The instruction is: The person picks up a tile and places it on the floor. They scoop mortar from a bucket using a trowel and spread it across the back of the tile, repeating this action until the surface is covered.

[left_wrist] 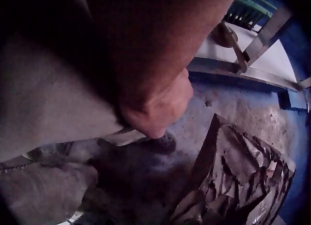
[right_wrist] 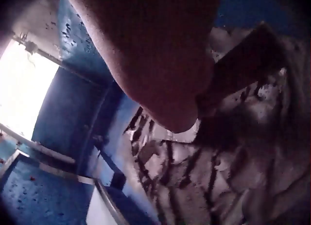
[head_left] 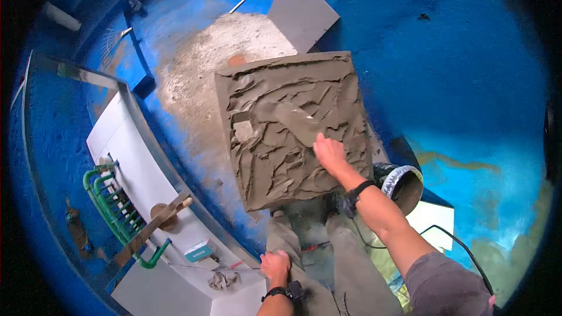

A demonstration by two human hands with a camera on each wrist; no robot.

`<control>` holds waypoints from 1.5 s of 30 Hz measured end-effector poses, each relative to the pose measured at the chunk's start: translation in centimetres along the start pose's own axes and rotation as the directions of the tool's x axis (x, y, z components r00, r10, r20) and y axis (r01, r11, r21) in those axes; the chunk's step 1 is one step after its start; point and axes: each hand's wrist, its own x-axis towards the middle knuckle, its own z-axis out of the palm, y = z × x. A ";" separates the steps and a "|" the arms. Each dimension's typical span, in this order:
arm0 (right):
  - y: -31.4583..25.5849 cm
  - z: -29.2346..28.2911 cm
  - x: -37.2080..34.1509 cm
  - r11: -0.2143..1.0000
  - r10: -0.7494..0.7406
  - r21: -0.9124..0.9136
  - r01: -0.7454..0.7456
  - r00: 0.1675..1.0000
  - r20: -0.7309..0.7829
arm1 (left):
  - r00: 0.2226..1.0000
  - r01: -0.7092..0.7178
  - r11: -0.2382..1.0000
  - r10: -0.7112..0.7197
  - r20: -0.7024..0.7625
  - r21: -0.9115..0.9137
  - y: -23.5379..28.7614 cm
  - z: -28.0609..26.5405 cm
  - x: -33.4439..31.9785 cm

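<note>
My right hand (head_left: 331, 153) grips a trowel, its flat blade (head_left: 298, 124) smeared with grey mortar and lying on a mortar-coated slab (head_left: 263, 181). Ridges and furrows cover the mortar (right_wrist: 194, 181), with a small pale bare patch (head_left: 244, 131) at its left. The right wrist view shows the trowel's dark blade (right_wrist: 250, 64) beyond the hand, while the fingers hide the handle. My left hand (head_left: 275, 266) rests by my left knee, its fingers loosely bent and holding nothing. In the left wrist view this hand (left_wrist: 158, 111) lies against the trouser leg.
Behind the slab stands a grey tile (head_left: 301, 11). A mortar-smeared bucket (head_left: 387, 182) sits at its right, near my leg. On the left, a white board (head_left: 137, 149) bears a green tubular rack (head_left: 111, 205), a teal box (head_left: 199, 251) and a crumpled rag (head_left: 223, 281). A black cable runs at right.
</note>
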 end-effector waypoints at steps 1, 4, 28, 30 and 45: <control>2.2 -0.3 -0.4 0.995 0.091 -0.022 -0.092 0.995 -0.047 | 1.000 -0.008 1.000 0.008 -0.001 0.002 0.2 -0.1 0.2; 7.9 0.0 -3.1 0.954 0.297 0.060 -0.293 0.953 -0.065 | 1.000 0.015 1.000 -0.015 0.011 0.025 0.9 -0.2 -0.5; 11.1 5.5 -10.8 0.808 0.490 0.404 -0.428 0.870 -0.060 | 0.976 -0.080 0.971 0.122 -0.178 0.227 1.9 5.1 -0.9; 11.5 6.0 -11.8 0.768 0.385 0.573 -0.287 0.921 -0.055 | 0.984 -0.061 0.965 0.100 -0.146 0.254 1.9 4.4 -1.2; 17.6 5.5 -13.7 0.744 0.464 0.556 -0.370 0.885 -0.031 | 0.978 -0.111 0.943 0.159 -0.132 0.315 2.3 5.7 -2.1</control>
